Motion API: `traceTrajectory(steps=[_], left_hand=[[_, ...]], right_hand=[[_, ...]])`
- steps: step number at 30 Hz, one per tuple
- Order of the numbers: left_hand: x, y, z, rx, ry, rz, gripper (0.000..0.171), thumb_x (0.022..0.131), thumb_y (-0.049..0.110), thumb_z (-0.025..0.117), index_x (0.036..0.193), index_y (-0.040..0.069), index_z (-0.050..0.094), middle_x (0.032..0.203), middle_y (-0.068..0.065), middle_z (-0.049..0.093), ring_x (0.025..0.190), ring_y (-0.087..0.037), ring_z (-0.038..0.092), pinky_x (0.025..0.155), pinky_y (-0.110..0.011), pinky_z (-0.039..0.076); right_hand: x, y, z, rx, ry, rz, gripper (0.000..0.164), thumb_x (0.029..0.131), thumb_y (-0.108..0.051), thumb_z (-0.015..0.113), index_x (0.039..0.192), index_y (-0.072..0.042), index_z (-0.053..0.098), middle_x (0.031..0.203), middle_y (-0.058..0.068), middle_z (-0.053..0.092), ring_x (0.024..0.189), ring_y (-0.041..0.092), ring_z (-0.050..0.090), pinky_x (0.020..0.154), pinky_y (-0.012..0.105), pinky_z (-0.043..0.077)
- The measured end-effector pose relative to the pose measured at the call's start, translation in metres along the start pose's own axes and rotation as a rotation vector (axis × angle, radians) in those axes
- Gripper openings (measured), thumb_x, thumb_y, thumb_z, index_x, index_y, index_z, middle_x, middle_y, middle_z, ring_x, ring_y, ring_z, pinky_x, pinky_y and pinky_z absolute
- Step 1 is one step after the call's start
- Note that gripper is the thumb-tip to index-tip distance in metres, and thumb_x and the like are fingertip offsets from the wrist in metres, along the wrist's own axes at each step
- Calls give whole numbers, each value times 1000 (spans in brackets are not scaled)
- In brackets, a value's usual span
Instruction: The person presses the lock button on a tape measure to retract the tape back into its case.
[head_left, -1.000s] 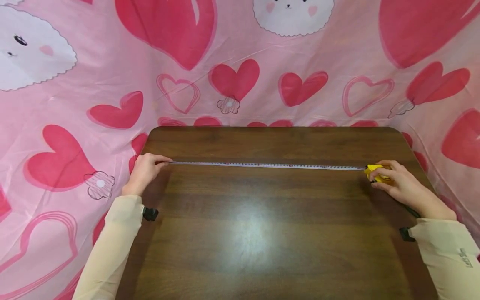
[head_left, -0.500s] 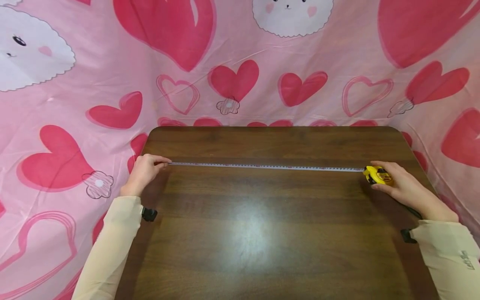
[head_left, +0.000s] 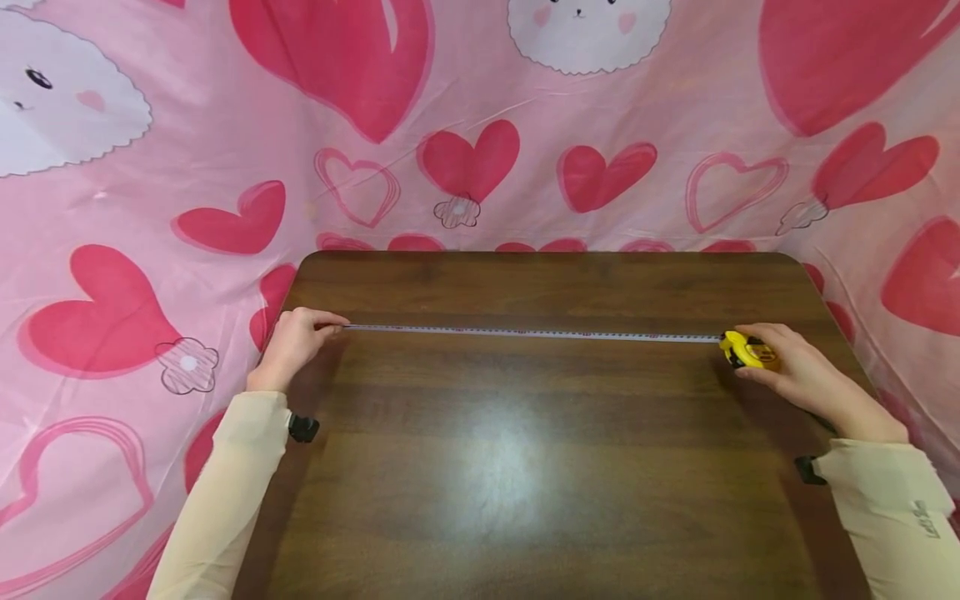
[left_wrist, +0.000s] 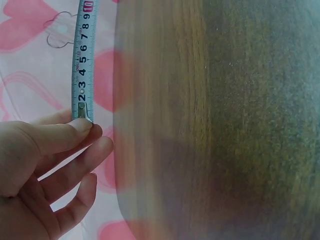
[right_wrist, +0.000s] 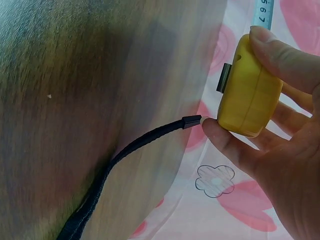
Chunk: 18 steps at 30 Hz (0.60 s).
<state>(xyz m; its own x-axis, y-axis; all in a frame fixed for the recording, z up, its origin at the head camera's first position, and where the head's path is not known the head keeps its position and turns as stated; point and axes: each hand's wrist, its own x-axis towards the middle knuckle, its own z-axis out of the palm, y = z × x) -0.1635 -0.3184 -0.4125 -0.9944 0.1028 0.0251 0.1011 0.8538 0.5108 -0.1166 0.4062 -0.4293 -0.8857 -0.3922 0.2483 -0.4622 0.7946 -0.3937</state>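
Note:
A yellow tape measure (head_left: 750, 350) sits in my right hand (head_left: 806, 379), thumb on its top near the blade's mouth in the right wrist view. A black wrist strap (right_wrist: 107, 175) trails from the case. The white blade (head_left: 525, 333) runs straight out to the left, stretched across the width of the table. At its far end my left hand (head_left: 296, 342) pinches the metal end hook (left_wrist: 82, 111) between thumb and forefinger, the other fingers loosely bent. Printed numbers from 2 up to 10 show beside the hook in the left wrist view.
Below the blade lies a dark brown wooden table (head_left: 510, 467) with rounded corners. Pink cloth (head_left: 525, 100) printed with hearts hangs behind it and on both sides. A small black device (head_left: 303, 428) is strapped at the left wrist, another black device (head_left: 810, 469) at the right.
My right hand's fingers have lifted off the case's near face, baring more yellow. The case has shifted slightly left, and the left hand has barely moved.

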Motion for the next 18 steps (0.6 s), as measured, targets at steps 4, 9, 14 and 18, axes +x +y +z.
traceTrajectory(steps=[4,9,14,18], left_hand=[[1,-1,2,2,-2,-1,20,97,5,72,116,3,79,113,-23,75,103,-41,69,92,-58,54],[1,-1,5,-4,3,13,21,97,4,72,116,3,79,114,-24,75,103,-42,68,93,-59,53],[1,-1,10,-7,19,25,20,97,4,72,115,2,79,113,-24,75,102,-42,69,90,-58,54],[2,0,14,-4,30,34,19,97,4,72,114,3,80,113,-23,75,102,-40,69,88,-56,54]], right_hand=[[2,-2,1,-3,-11,10,67,70,3,91,129,6,59,120,28,59,104,42,53,90,0,17],[2,-4,2,-9,-22,22,67,72,1,91,131,6,58,121,28,58,104,42,53,89,0,18],[2,-6,4,-18,-30,32,66,74,-1,90,132,6,58,122,29,58,106,43,54,89,3,22],[3,-7,5,-19,-29,37,66,75,-2,91,132,5,59,123,29,59,107,43,55,89,6,25]])
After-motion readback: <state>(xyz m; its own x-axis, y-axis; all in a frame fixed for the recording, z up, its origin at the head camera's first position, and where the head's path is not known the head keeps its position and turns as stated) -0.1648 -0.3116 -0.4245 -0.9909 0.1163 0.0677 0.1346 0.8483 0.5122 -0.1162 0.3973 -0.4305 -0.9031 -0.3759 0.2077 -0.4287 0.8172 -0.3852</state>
